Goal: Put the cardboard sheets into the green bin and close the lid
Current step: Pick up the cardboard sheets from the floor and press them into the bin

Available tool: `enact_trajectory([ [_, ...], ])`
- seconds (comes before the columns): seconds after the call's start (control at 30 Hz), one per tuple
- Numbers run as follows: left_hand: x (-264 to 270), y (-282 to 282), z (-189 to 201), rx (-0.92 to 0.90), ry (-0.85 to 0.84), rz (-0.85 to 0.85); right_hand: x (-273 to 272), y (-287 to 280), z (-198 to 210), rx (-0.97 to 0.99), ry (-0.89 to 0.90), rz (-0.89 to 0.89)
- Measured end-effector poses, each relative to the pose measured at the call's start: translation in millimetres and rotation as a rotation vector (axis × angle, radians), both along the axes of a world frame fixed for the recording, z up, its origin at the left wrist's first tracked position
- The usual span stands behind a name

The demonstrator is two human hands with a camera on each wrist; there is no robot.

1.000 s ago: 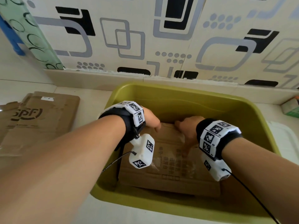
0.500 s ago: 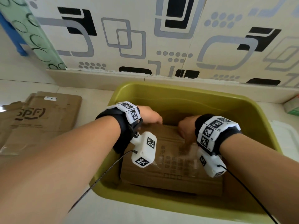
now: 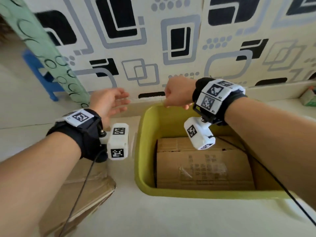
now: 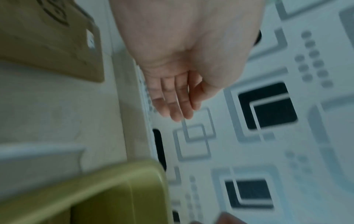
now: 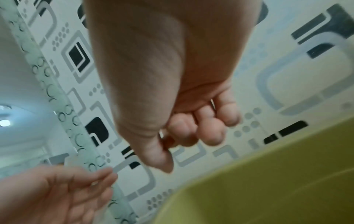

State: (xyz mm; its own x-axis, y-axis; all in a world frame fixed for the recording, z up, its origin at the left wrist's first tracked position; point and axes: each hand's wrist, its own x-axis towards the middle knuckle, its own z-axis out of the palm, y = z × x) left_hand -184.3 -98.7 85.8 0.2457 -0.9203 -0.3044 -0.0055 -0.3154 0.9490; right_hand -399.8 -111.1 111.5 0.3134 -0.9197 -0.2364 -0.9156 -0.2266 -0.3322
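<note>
Both hands hovering empty above the green bin [image 3: 139, 161], cardboard lying inside it.

The left hand [image 3: 106, 103] is hanging open beside the bin's left wall, fingers [image 4: 172, 104] straight and holding nothing; the right hand [image 3: 177, 94] is hovering over the bin's far rim, its grip loosely curled around nothing, fingers [image 5: 208, 130] bent inward; a cardboard sheet [image 3: 203, 168] is lying flat on the bin's bottom; more cardboard [image 3: 89, 190] is lying on the floor left of the bin, under the left forearm.
</note>
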Motion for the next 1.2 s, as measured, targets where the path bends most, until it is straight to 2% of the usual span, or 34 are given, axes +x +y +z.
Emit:
enact_trajectory([
  [0.13, 60, 21, -9, 0.07, -0.097, 0.158, 52, -1, 10, -0.083, -0.281, -0.035],
  [0.27, 110, 40, -27, 0.166, -0.113, 0.271, 131, 1, 11, 0.044, -0.466, -0.005],
  [0.37, 137, 52, -39, 0.216, -0.184, 0.262, 190, 4, -4, 0.174, -0.51, -0.014],
  [0.53, 179, 61, -63, 0.347, -0.32, 0.182, 253, 11, -62, 0.236, -0.371, -0.037],
  [0.73, 212, 72, -109, 0.492, -0.432, 0.11, 275, 25, -138, 0.373, -0.313, -0.212],
  [0.9, 224, 78, -139, 0.478, -0.38, 0.169, 284, 42, -181, 0.524, -0.402, -0.376],
  [1.03, 228, 73, -151, 0.497, -0.358, 0.219, 289, 50, -194, 0.539, -0.425, -0.485],
  [1.2, 234, 75, -146, 0.518, -0.254, 0.357, 275, 44, -176, 0.622, -0.482, -0.501],
])
